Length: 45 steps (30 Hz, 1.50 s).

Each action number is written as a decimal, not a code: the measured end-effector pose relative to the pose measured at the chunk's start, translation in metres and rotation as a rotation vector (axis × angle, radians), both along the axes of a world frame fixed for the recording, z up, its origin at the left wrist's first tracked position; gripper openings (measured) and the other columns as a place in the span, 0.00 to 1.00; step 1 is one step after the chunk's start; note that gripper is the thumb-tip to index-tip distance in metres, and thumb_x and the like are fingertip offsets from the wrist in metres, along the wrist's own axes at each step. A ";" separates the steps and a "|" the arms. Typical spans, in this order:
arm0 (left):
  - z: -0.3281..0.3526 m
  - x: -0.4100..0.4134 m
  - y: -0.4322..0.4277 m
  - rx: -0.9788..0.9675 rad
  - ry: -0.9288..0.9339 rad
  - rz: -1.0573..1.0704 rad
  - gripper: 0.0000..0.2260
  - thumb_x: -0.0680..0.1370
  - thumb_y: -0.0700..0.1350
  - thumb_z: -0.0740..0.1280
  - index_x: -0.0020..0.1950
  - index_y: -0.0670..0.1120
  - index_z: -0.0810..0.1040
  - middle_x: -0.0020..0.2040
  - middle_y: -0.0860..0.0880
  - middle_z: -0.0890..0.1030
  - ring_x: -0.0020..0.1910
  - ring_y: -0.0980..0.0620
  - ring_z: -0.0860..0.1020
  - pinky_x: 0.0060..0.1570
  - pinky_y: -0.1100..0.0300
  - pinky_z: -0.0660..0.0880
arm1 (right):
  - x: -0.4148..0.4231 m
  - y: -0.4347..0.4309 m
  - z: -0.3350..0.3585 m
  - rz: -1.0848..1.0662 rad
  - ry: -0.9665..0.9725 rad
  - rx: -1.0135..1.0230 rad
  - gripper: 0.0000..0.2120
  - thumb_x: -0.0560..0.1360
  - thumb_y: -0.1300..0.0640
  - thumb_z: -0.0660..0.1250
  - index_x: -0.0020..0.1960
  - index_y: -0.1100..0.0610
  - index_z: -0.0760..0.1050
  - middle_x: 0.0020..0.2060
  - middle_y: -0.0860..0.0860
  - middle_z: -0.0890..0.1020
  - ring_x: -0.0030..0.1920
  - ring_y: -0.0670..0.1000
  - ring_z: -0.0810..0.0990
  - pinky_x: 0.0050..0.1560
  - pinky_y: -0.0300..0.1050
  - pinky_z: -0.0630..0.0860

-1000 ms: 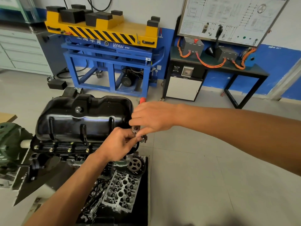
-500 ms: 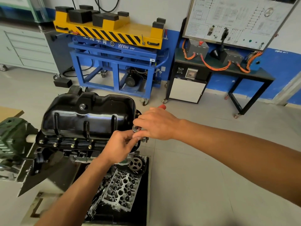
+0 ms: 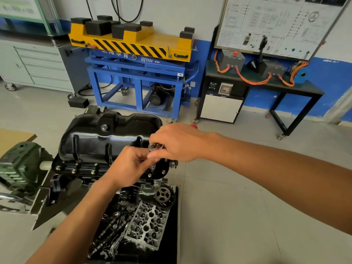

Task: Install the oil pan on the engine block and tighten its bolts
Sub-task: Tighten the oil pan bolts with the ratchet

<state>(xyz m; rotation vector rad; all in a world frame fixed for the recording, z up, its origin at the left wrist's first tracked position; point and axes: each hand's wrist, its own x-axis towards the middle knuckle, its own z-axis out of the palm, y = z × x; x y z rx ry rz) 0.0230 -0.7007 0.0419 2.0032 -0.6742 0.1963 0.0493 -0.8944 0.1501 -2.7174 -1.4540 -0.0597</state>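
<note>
Head view, Tech 1: Where do we find the pan (image 3: 106, 141)?

Tech 2: We find it seated on the block (image 3: 61, 184), sump up and flange down. Bolts (image 3: 73, 170) stand in the near flange of the pan.

Tech 1: How do we hold the tool?

Tech 2: Our right hand (image 3: 179, 143) is curled round the ratchet (image 3: 155, 147), with thumb and fingers closed at its head, over the pan's near right corner. The red grip end shows just behind that hand. Our left hand (image 3: 131, 164) curls its fingers around the socket (image 3: 153, 166) directly under the ratchet head. We judge that it is steadying the socket on a corner bolt. The bolt itself is covered.

Tech 1: What do we count as done?

Tech 2: We count placement of the pan as done. The near-flange bolts are at least started. We cannot tell whether any is at final tightness.

Tech 1: What is left?

Tech 2: We judge tightening to be under way at this corner. The far flange of the pan is hidden, so its bolts are unconfirmed. More bolt heads show on the right end flange, below the hands. A full pass over every bolt probably remains.
</note>
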 end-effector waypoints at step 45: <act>-0.040 -0.009 -0.008 -0.043 -0.227 0.304 0.15 0.78 0.46 0.71 0.32 0.44 0.77 0.26 0.56 0.74 0.23 0.56 0.69 0.23 0.56 0.68 | -0.024 0.047 -0.007 -0.507 0.460 0.061 0.14 0.78 0.59 0.66 0.34 0.57 0.69 0.33 0.52 0.77 0.38 0.55 0.80 0.33 0.42 0.77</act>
